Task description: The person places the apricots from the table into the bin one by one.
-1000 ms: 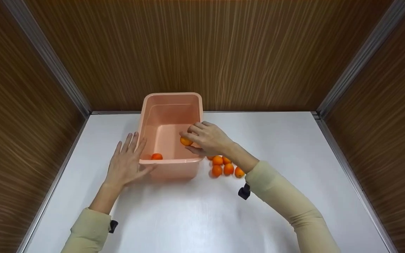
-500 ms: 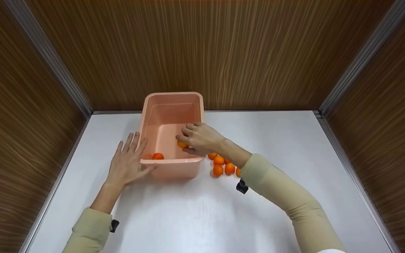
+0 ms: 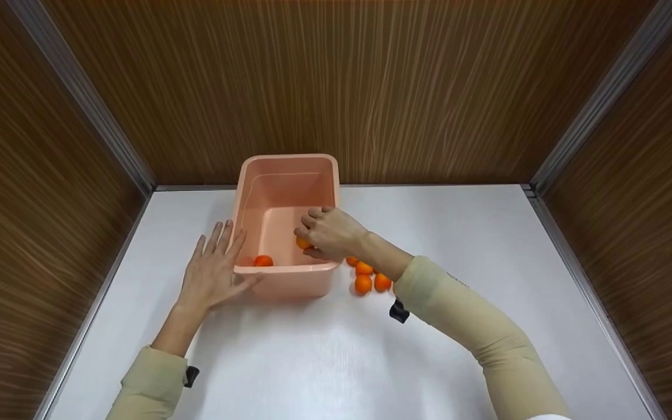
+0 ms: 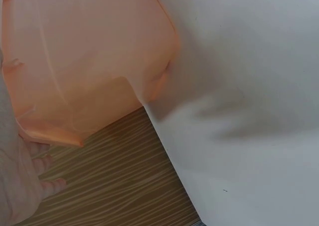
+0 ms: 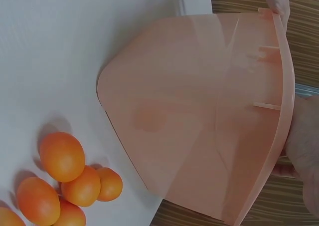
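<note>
A pink plastic tub (image 3: 280, 277) stands on the white table (image 3: 336, 350) against the back wall. My right hand (image 3: 331, 233) reaches over its right rim, fingers curled round a small orange fruit (image 3: 303, 243) held low inside the tub. Another orange fruit (image 3: 263, 261) lies on the tub floor near the front left corner. My left hand (image 3: 213, 269) lies flat with straight fingers against the tub's left front wall. Several more fruits (image 3: 365, 279) cluster on the table right of the tub, also seen as the fruits (image 5: 62, 156) beside the tub wall (image 5: 199, 116) in the right wrist view.
Wooden panels close off the back and both sides. The left wrist view shows the tub's outer wall (image 4: 89, 56) and white table surface (image 4: 249, 111). A dark strap (image 3: 399, 312) sits on my right sleeve.
My right hand has moved left and down into the tub with the fruit. The left hand stays put against the tub.
</note>
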